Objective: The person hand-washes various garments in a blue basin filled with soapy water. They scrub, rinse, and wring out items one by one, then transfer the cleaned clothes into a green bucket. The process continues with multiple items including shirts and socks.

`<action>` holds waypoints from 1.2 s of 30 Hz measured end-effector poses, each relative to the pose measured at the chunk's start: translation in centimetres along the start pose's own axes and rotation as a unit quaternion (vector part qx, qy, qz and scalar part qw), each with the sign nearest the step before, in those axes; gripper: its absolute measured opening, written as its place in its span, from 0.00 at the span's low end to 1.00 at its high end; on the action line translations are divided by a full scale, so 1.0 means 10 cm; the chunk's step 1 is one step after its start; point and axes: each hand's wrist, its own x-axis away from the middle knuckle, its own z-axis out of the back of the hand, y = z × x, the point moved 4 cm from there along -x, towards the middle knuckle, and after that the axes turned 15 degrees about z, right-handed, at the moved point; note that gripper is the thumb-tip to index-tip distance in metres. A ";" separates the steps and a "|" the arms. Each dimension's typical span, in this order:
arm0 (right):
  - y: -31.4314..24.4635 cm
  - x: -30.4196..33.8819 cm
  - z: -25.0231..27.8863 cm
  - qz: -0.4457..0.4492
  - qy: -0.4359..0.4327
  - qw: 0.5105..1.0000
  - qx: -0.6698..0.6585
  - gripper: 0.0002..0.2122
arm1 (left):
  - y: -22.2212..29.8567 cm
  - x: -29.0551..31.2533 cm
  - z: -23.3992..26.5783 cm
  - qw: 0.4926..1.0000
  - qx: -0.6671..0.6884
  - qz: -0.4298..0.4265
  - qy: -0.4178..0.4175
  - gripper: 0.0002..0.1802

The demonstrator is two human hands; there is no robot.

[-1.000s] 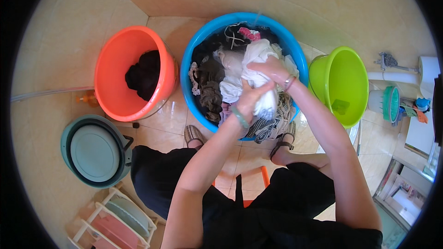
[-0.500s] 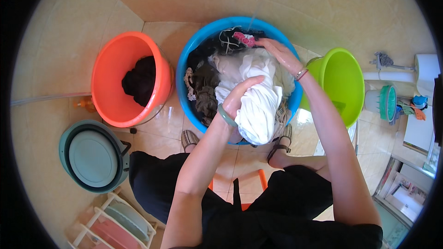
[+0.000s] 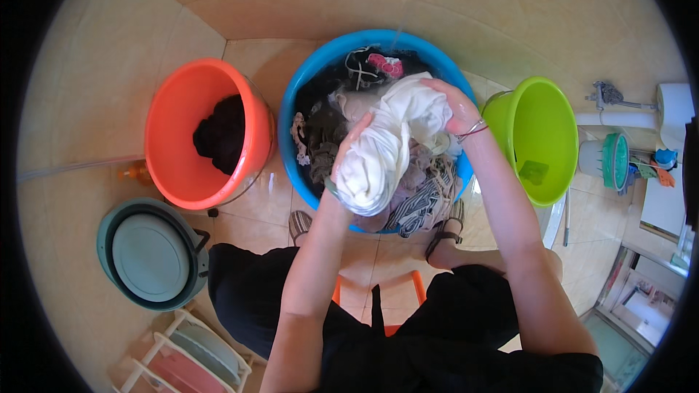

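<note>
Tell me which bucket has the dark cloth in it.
The orange bucket left of the blue tub. A bunched dark cloth lies inside it, whereas the green bucket right of the tub shows none.

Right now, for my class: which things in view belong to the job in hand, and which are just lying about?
In the job:
white cloth, held by left hand and right hand
blue tub of clothes
possibly orange bucket with dark cloth

Apparently just lying about:
green bucket
grey-green basin

Hands (image 3: 459, 108) holding white cloth (image 3: 378, 159) over clothes (image 3: 417, 201) in blue tub (image 3: 378, 38).
</note>
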 end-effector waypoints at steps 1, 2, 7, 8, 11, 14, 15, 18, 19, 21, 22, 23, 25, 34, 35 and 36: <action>0.03 0.04 -0.15 -0.030 -0.028 0.996 -0.085 0.14 | -0.04 0.00 0.08 1.000 -0.023 0.004 -0.011 0.33; 0.09 0.07 -0.20 0.033 0.012 0.998 -0.060 0.14 | -0.12 -0.04 0.06 0.999 -0.046 0.013 -0.025 0.35; 0.36 0.53 -0.55 0.318 0.020 0.792 0.521 0.22 | -0.21 -0.12 0.23 0.995 0.003 -0.096 0.004 0.29; 0.37 0.60 -0.53 0.311 -0.018 0.752 0.582 0.22 | -0.22 -0.10 0.25 0.993 -0.010 -0.108 0.041 0.27; 0.38 0.74 -0.55 0.240 -0.039 0.725 0.645 0.23 | -0.18 -0.03 0.35 0.988 -0.039 -0.105 0.103 0.24; 0.28 0.58 -0.53 0.150 -0.120 0.831 0.522 0.23 | -0.23 -0.10 0.32 0.994 -0.010 -0.071 0.088 0.21; 0.26 0.49 -0.39 0.126 -0.161 0.887 0.413 0.28 | -0.28 -0.15 0.26 0.996 -0.003 -0.053 0.078 0.21; 0.12 0.51 -0.65 0.050 -0.263 0.961 0.067 0.36 | -0.23 -0.10 0.16 0.995 -0.028 -0.038 0.091 0.22; 0.02 0.49 -0.70 0.040 -0.255 0.964 0.070 0.44 | -0.28 -0.13 0.02 0.993 -0.049 -0.037 0.097 0.22; -0.04 0.37 -0.78 0.060 -0.287 0.952 0.090 0.45 | -0.36 -0.21 -0.02 0.992 -0.054 -0.028 0.107 0.24; -0.09 0.36 -0.87 0.059 -0.305 0.947 0.081 0.44 | -0.37 -0.22 -0.09 0.989 -0.063 -0.053 0.127 0.24; -0.12 0.35 -0.90 0.065 -0.298 0.946 0.106 0.41 | -0.34 -0.19 -0.14 0.983 -0.112 -0.044 0.138 0.24; -0.16 0.36 -0.95 0.074 -0.281 0.944 0.157 0.35 | -0.30 -0.17 -0.20 0.963 -0.207 -0.064 0.159 0.23; -0.13 0.29 -1.11 0.164 -0.236 0.859 0.423 0.12 | -0.24 -0.30 -0.13 0.888 -0.345 -0.163 0.255 0.23; -0.12 0.28 -1.14 0.187 -0.229 0.834 0.466 0.13 | -0.23 -0.31 -0.10 0.878 -0.355 -0.188 0.259 0.23; -0.10 0.28 -1.17 0.211 -0.222 0.806 0.507 0.13 | -0.22 -0.31 -0.07 0.868 -0.364 -0.213 0.263 0.24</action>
